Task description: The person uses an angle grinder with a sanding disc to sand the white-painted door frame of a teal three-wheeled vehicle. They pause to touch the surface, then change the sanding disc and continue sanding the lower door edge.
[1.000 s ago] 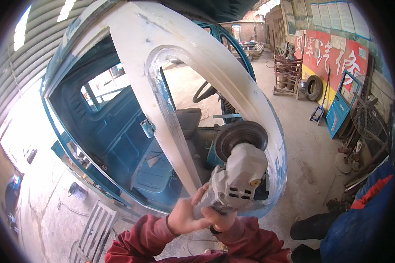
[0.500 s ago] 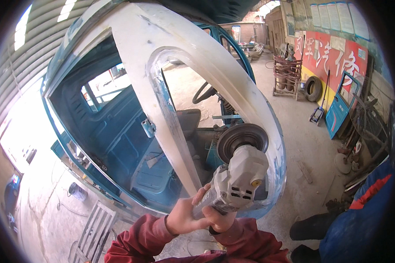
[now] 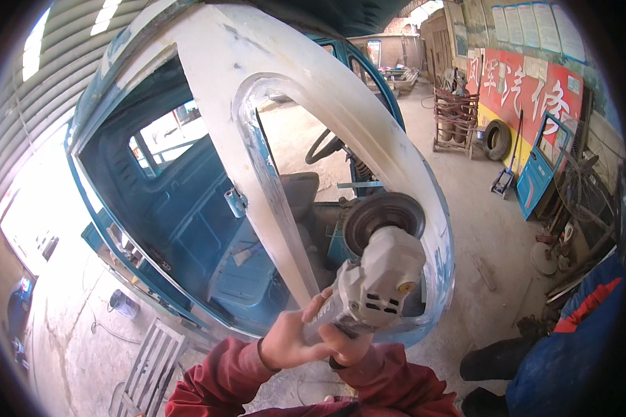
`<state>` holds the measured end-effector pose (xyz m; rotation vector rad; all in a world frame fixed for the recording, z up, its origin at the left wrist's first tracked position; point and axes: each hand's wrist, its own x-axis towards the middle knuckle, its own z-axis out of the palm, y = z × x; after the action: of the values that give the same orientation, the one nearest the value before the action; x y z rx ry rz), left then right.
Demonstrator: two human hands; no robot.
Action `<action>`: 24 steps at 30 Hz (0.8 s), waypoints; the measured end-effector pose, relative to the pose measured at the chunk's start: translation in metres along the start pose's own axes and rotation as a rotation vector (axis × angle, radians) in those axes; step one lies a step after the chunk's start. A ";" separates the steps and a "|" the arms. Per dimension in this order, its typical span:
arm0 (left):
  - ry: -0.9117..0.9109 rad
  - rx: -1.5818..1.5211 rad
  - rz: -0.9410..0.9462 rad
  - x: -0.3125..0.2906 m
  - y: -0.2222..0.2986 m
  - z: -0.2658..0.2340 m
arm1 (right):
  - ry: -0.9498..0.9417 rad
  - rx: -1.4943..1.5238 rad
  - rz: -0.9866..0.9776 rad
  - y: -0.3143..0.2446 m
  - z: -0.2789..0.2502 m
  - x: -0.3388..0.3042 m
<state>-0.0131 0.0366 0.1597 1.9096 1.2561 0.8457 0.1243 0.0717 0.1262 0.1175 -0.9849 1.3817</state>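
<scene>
Both my hands are wrapped round the grey body of an angle grinder [image 3: 379,281]. My left hand [image 3: 286,342] grips it from the left side, and my right hand [image 3: 346,343] holds it close beside, partly hidden under the tool. A dark round disc [image 3: 358,226] at the grinder's head points away from me. It overlaps the lower part of a vehicle cab's pale, sanded frame [image 3: 295,90]; whether it touches the frame I cannot tell. Blue metal shows inside the cab, with a blue seat base [image 3: 247,281] and a steering wheel [image 3: 321,147].
At right, a person in blue and red clothing [image 3: 570,347] is close by. Beyond are a loose blue door [image 3: 541,167], a floor jack [image 3: 504,182], a tyre [image 3: 496,140] and a cart [image 3: 455,118]. A slatted bench [image 3: 153,361] and a bucket [image 3: 122,304] stand at left.
The grinder's disc has shifted very slightly upward against the cab frame. My hold on the tool is the same.
</scene>
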 end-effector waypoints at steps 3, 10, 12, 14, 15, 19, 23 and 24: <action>0.016 -0.052 -0.014 -0.002 0.002 0.004 | 0.024 0.012 0.055 -0.001 0.000 -0.005; 0.074 -0.071 0.063 0.002 0.000 -0.005 | -0.083 -0.013 0.010 -0.001 0.003 0.012; 0.053 -0.077 0.039 0.003 0.000 -0.005 | -0.088 -0.004 0.023 0.001 0.001 0.011; 0.053 -0.079 0.036 0.003 0.001 -0.002 | -0.063 -0.008 0.011 0.004 -0.005 0.003; 0.034 -0.060 0.033 0.004 0.002 0.000 | -0.036 -0.006 0.038 0.006 -0.008 -0.002; -0.026 -0.007 0.027 0.004 0.004 0.008 | -0.012 0.086 0.001 0.017 -0.024 -0.017; -0.028 0.016 -0.015 0.003 0.001 0.008 | -0.016 0.069 0.030 0.018 -0.026 -0.018; -0.011 0.050 0.009 0.003 -0.001 0.007 | -0.018 0.066 0.034 0.017 -0.024 -0.016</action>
<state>-0.0066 0.0383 0.1555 1.9582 1.2744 0.8134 0.1241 0.0780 0.0938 0.1632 -0.9599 1.4475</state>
